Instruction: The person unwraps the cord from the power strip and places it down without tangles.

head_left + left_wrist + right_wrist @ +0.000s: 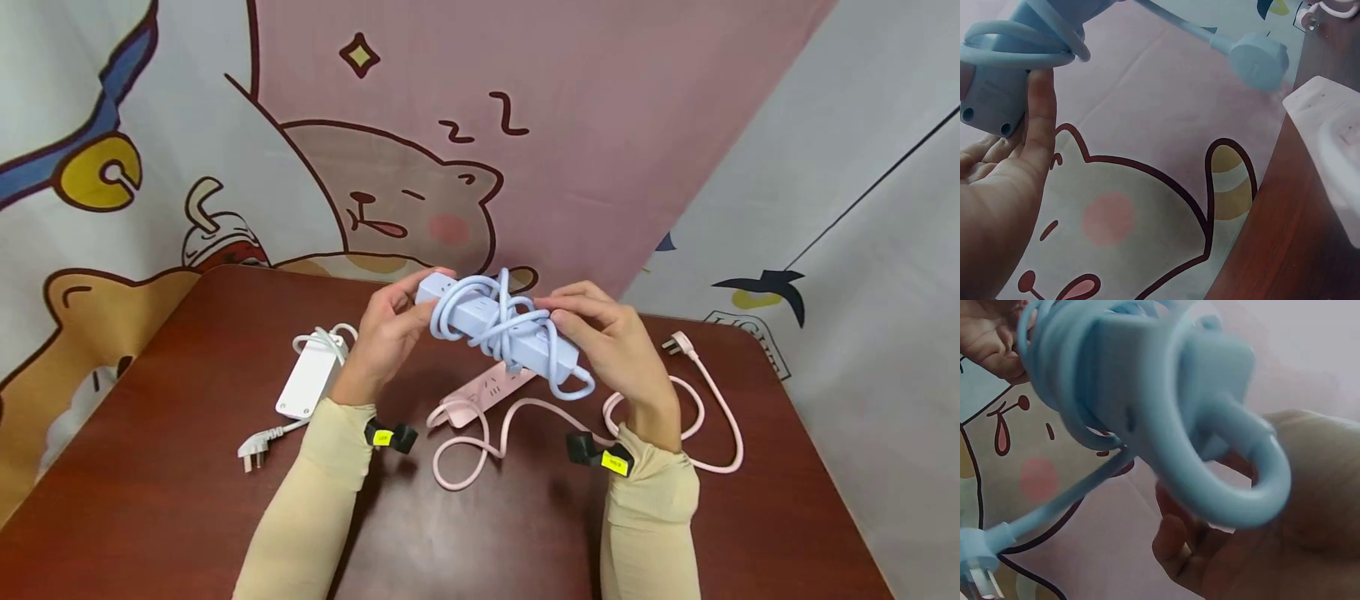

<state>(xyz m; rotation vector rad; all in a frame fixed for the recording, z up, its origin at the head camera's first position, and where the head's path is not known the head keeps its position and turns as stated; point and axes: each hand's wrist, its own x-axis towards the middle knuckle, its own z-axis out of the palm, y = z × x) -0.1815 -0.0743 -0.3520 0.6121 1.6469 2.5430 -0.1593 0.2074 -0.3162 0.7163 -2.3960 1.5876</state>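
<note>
A light blue power strip [474, 317] is held up above the table, tilted, with its own cord [504, 333] wound round it several times. My left hand [384, 333] grips its left end between thumb and fingers. At the right end, my right hand [622, 346] holds the strip with the thumb in front and fingers behind. The cord leaves that end in a loop, seen close in the right wrist view. The blue plug [1260, 60] hangs below the strip on a short free length of cord.
A pink power strip [487, 392] lies on the brown table [180, 500] beneath my hands. Its loose cord curls rightward to a pink plug [678, 342]. To the left lies a white power strip [309, 383] with a white plug [257, 446]. A cartoon-printed curtain [600, 167] hangs behind.
</note>
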